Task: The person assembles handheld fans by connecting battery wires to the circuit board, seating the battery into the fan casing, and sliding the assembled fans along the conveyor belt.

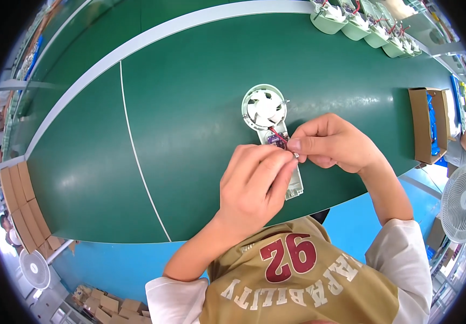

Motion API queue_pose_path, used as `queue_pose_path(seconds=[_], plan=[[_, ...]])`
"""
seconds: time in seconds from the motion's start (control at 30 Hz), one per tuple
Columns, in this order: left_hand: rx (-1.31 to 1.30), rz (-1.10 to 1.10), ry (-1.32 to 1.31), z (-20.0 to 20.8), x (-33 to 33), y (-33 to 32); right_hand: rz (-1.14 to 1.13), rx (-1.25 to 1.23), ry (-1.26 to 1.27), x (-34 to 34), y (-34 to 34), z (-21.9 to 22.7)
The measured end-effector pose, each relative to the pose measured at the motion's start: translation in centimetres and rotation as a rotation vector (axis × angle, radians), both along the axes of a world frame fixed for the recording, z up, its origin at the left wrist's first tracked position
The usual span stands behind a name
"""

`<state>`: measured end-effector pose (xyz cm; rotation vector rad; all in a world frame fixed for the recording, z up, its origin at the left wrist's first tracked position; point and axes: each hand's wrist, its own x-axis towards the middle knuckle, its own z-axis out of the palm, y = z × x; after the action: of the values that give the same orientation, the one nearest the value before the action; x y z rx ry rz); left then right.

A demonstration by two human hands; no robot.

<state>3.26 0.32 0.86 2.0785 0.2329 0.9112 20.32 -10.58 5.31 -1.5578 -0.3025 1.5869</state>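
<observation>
Fingertips of left hand (pixel 254 178) and right hand (pixel 333 143) pinched together over handle of pale green handheld fan (pixel 269 121) on green table (pixel 189 81); long axis toward body, head away; grasped part hidden.

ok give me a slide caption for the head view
Both hands, left and right, work at the wired handle of a pale green fan on a green table.

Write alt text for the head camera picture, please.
Two hands, left hand and right hand, meet over the handle of a pale green fan lying on a green table. More fans line the far edge, and an open box sits at right.
</observation>
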Motion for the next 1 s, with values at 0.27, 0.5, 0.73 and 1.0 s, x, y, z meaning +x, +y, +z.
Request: queue_pose_path(seconds=[0.27,0.5,0.73,1.0], plan=[[-0.028,0.053,0.158,-0.6,-1.5,-1.0,-0.019,-0.038,0.032,0.9,0.1,0.1],[0.034,0.144,0.059,0.0,-0.4,-1.0,-0.079,-0.04,0.055,0.0,0.4,-0.2],[0.044,0.162,0.05,-0.5,-0.2,-1.0,-0.164,0.006,0.025,-1.1,0.4,-0.5],[0.106,0.214,0.006,-0.8,0.0,-1.1,-0.135,0.013,-0.133,-2.1,0.8,-0.1]])
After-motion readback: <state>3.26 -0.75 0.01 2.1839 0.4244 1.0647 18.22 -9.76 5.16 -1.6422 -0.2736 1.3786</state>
